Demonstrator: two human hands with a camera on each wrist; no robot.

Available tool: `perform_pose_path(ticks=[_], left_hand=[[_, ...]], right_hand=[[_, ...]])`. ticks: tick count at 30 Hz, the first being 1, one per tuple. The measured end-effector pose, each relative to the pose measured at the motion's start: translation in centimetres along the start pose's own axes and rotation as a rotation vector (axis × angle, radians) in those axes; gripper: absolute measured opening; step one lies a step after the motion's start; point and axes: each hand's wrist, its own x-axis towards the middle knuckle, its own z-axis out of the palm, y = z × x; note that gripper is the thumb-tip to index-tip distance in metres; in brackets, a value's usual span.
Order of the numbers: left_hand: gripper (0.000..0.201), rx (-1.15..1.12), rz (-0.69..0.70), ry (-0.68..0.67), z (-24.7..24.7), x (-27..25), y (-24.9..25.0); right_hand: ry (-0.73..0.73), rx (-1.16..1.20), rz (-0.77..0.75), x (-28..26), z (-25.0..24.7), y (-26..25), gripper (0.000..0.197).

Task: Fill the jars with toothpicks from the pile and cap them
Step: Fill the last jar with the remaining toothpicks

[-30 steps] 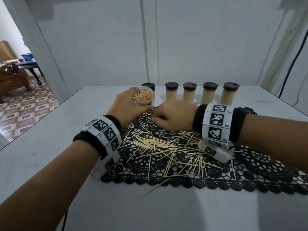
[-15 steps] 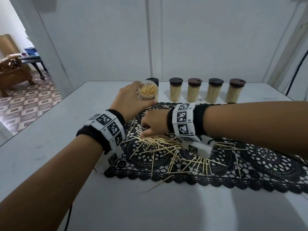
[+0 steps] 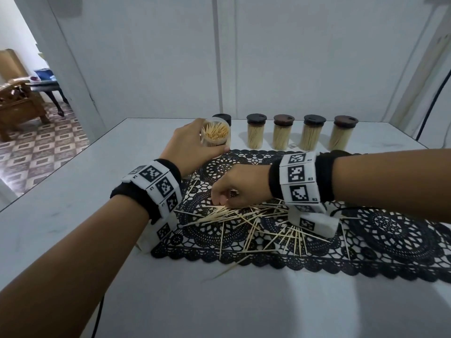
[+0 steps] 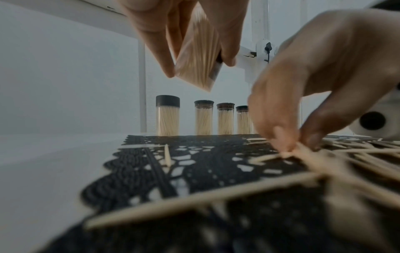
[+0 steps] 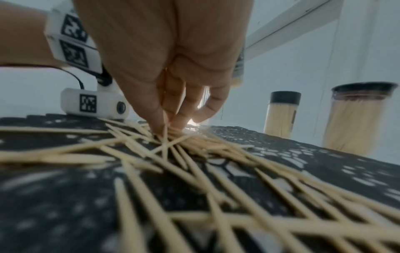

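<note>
The left hand (image 3: 189, 147) is wrapped around an uncapped clear plastic jar (image 3: 216, 135), packed with toothpicks and tipped toward the scattered pile of pale wooden toothpicks (image 3: 246, 218) on the black lace mat (image 3: 380, 235). The right hand (image 3: 240, 185) pinches at a few sticks there. Tilt that jar further and its contents could slide out; a loose pinch might drop or scatter sticks.

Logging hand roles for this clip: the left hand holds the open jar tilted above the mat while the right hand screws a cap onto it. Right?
Not quite. The right hand is not capping; its fingertips pinch at the toothpicks on the mat, as the right wrist view shows. The left hand does hold the open jar.
</note>
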Motion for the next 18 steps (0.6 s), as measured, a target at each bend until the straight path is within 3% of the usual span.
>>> perform_pose_path(ticks=[7, 12, 18], left_hand=[[0.050, -0.002, 0.002, -0.017, 0.0, -0.1, 0.0], [0.050, 0.006, 0.000, -0.020, 0.0, -0.2, 0.2], [0.049, 0.013, 0.002, -0.023, 0.0, -0.1, 0.1]], right_hand=[[-0.121, -0.258, 0.319, -1.1, 0.4, 0.7, 0.040], [-0.039, -0.161, 0.236, -1.2, 1.2, 0.1, 0.036], [-0.158, -0.241, 0.144, -1.9, 0.9, -1.2, 0.052]])
